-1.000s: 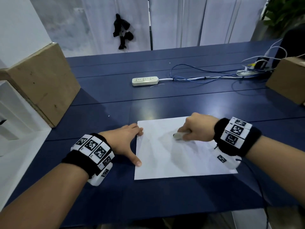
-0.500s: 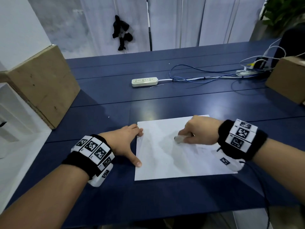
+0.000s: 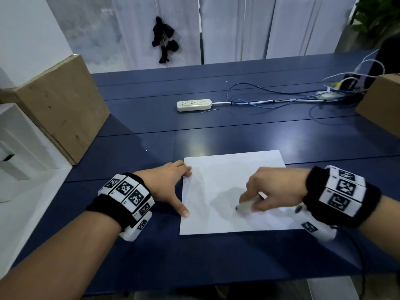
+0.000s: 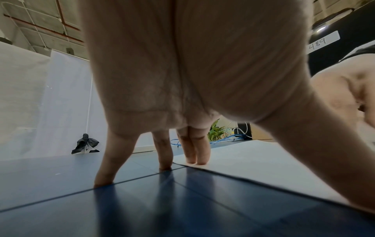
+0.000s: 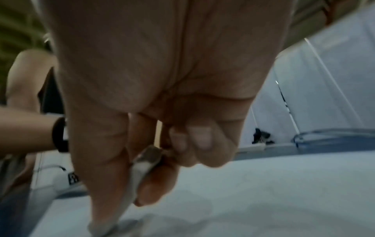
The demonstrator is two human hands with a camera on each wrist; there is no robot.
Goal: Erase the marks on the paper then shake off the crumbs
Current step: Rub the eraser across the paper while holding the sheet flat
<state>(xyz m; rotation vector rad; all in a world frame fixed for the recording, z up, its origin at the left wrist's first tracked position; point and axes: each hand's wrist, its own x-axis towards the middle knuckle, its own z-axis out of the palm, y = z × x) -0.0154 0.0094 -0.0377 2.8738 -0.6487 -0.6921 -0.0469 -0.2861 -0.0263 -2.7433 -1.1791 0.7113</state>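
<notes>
A white sheet of paper (image 3: 218,182) lies flat on the dark blue table (image 3: 216,131) in front of me. My left hand (image 3: 171,182) rests spread on the table at the sheet's left edge, fingertips (image 4: 195,158) touching the paper (image 4: 253,160) at its far left corner. My right hand (image 3: 268,189) pinches a white eraser (image 3: 245,206) with a dark tip against the sheet's lower middle. In the blurred right wrist view the eraser (image 5: 142,165) sits between thumb and fingers above the paper (image 5: 263,192). Marks on the sheet are too faint to make out.
A white power strip (image 3: 193,105) with blue and white cables (image 3: 270,100) lies farther back on the table. A cardboard box (image 3: 62,105) stands at the left, another box (image 3: 383,102) at the right edge. White shelving (image 3: 19,148) borders the left side.
My right hand has slid the eraser down the sheet toward me and slightly right. The left hand has stayed in place on the paper's left edge.
</notes>
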